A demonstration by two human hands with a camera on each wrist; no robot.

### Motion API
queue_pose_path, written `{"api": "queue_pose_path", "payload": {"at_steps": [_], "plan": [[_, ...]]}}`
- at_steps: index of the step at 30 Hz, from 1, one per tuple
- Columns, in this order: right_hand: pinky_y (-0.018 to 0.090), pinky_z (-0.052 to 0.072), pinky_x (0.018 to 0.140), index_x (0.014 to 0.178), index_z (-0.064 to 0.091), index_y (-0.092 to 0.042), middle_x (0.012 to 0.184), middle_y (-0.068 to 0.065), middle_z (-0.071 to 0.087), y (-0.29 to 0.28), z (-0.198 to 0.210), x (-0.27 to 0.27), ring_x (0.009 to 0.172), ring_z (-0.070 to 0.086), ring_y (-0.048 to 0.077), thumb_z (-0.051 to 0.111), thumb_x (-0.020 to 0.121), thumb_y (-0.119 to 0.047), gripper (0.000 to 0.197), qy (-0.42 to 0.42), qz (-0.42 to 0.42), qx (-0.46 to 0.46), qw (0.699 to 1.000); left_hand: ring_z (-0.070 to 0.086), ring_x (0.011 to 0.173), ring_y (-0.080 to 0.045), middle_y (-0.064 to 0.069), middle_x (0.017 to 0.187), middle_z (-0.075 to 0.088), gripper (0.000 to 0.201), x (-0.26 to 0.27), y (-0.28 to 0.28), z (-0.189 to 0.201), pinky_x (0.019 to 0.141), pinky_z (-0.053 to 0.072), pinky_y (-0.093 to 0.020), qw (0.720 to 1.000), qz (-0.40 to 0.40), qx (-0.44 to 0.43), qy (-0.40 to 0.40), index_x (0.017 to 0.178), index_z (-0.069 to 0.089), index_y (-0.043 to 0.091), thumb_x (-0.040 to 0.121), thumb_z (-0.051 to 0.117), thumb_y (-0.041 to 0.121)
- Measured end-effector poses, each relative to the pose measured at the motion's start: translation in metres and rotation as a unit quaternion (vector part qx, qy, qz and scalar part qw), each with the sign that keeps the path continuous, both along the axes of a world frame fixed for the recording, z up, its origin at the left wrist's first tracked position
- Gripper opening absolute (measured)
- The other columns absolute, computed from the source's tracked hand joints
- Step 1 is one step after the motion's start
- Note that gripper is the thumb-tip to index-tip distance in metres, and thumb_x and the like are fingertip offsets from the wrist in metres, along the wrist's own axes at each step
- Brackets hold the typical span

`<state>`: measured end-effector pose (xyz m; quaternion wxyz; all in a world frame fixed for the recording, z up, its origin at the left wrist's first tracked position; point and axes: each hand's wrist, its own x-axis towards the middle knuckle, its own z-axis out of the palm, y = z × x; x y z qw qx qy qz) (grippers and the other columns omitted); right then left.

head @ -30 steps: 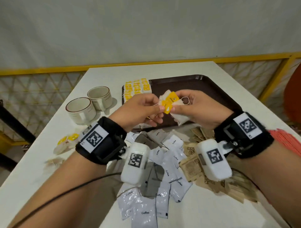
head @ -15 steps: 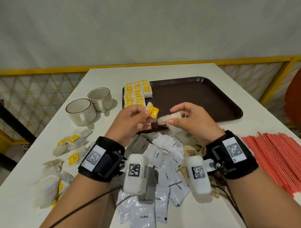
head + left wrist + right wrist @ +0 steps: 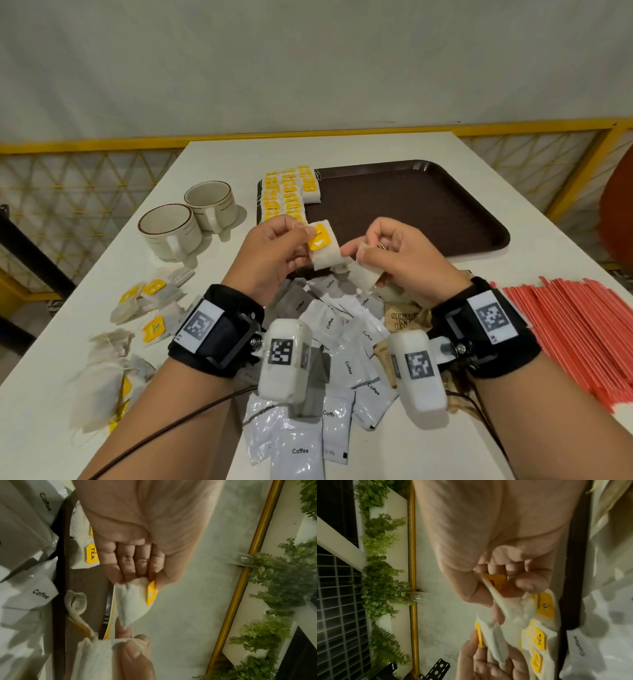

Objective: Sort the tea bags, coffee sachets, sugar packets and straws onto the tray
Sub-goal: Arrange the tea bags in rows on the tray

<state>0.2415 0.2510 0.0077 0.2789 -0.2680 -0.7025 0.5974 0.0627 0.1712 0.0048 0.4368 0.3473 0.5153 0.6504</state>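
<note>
White table point(image 3: 342, 147) holds a brown tray point(image 3: 428, 212) with tea bags point(image 3: 287, 195) in one corner. From above, the left hand point(image 3: 274, 253) pinches a tea bag point(image 3: 323, 248) over the tray's near edge. The right hand point(image 3: 404, 260) pinches another tea bag point(image 3: 368, 275).

Left wrist: fingers point(image 3: 130, 561) curl onto the bag point(image 3: 132, 601).

Right wrist: fingers point(image 3: 522, 582) pinch a yellow tag point(image 3: 496, 580).

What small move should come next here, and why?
Probably the left hand should carry its tea bag forward to the row of tea bags at the tray's left edge. The bag looks free of the one in the right hand, and the rest of the tray holds nothing.
</note>
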Motion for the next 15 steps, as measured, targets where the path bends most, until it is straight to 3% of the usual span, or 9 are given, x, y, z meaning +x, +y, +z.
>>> {"api": "queue_pose_path", "payload": {"at_steps": [4,6,9,11,13,15], "plan": [[0.019,0.048,0.063,0.068,0.042,-0.010,0.084,0.012,0.070,-0.0027,-0.0005,-0.0008,0.071,0.063,0.008,0.056,0.083,0.014,0.031,-0.001,0.019,0.005,1.000,0.056,0.056,-0.007,-0.002,0.071,0.060,0.015,-0.0019,0.0005,-0.0028,0.046,0.041,-0.015,1.000,0.005,0.002,0.024,0.078,0.056,0.013,0.086,0.062,0.003],[0.019,0.050,0.065,0.068,0.044,-0.009,0.084,0.014,0.067,-0.0032,-0.0012,-0.0016,0.070,0.063,0.009,0.062,0.080,0.014,0.032,0.010,0.024,-0.006,1.000,0.058,0.057,-0.008,-0.003,0.072,0.062,0.015,-0.0029,0.0012,-0.0044,0.046,0.040,-0.016,1.000,0.008,0.002,0.017,0.081,0.057,0.014,0.084,0.064,0.001],[0.023,0.054,0.066,0.070,0.051,-0.007,0.083,0.012,0.065,-0.0036,-0.0029,-0.0019,0.071,0.064,0.013,0.075,0.067,0.002,0.026,0.041,0.036,-0.052,0.997,0.061,0.054,-0.007,-0.002,0.067,0.065,0.020,-0.0022,0.0011,-0.0047,0.045,0.043,-0.017,1.000,0.013,0.007,0.008,0.090,0.058,0.013,0.080,0.066,-0.002],[0.023,0.055,0.067,0.073,0.059,-0.005,0.084,0.009,0.066,-0.0043,-0.0032,-0.0021,0.072,0.063,0.013,0.074,0.062,-0.007,0.019,0.069,0.037,-0.090,0.993,0.061,0.053,-0.006,0.000,0.064,0.067,0.021,-0.0019,0.0008,-0.0043,0.046,0.044,-0.016,1.000,0.017,0.009,0.018,0.093,0.060,0.011,0.077,0.069,-0.001],[0.024,0.056,0.072,0.081,0.067,-0.003,0.089,0.013,0.067,-0.0047,-0.0025,-0.0022,0.076,0.064,0.017,0.071,0.066,-0.008,0.017,0.094,0.036,-0.116,0.988,0.063,0.056,-0.008,0.000,0.065,0.068,0.025,-0.0027,0.0006,-0.0048,0.049,0.046,-0.018,0.999,0.018,0.010,0.040,0.091,0.063,0.011,0.069,0.074,0.008],[0.028,0.058,0.077,0.098,0.066,-0.003,0.094,0.015,0.065,-0.0040,-0.0027,-0.0016,0.081,0.064,0.020,0.067,0.072,0.002,0.027,0.103,0.033,-0.121,0.987,0.063,0.059,-0.010,-0.001,0.065,0.069,0.027,-0.0029,0.0001,-0.0052,0.052,0.049,-0.019,0.998,0.018,0.009,0.057,0.087,0.064,0.012,0.063,0.077,0.014]]}}
